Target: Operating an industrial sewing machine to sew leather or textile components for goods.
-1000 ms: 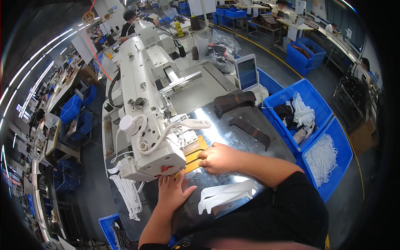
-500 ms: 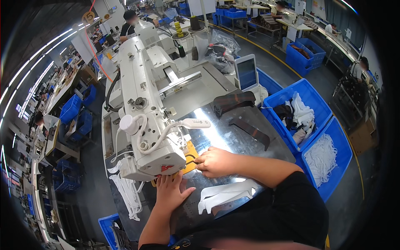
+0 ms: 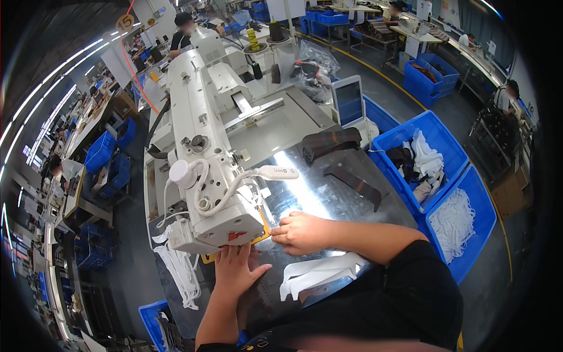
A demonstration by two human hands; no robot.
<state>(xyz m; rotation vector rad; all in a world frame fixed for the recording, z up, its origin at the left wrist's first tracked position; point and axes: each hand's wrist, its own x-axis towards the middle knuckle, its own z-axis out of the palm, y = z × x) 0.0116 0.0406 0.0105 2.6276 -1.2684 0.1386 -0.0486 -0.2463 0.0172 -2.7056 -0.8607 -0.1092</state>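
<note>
A white industrial sewing machine (image 3: 202, 152) stands in front of me. Beneath its head, a yellow flat plate (image 3: 262, 230) shows only in part. My left hand (image 3: 236, 270) lies flat and open on the metal table, fingertips by the plate under the head, thumb spread. From the right, my right hand (image 3: 302, 233) rests on the shiny table with its fingers loosely bent and a little apart, fingertips at the plate's right edge. Nothing shows in its grip. White shaped pieces (image 3: 319, 274) lie in a small stack near my right forearm.
White straps (image 3: 179, 270) hang along the table's left side. Dark curved pieces (image 3: 355, 185) and a dark plaid bundle (image 3: 331, 144) lie farther back, near a small screen (image 3: 348, 101). Blue bins (image 3: 419, 208) with white and dark material stand at the right. A blue bin (image 3: 153, 317) sits lower left.
The yellow plate has shifted left, farther under the machine head, and less of it shows. My right hand's fingers have loosened at its edge. My left hand has moved slightly left.
</note>
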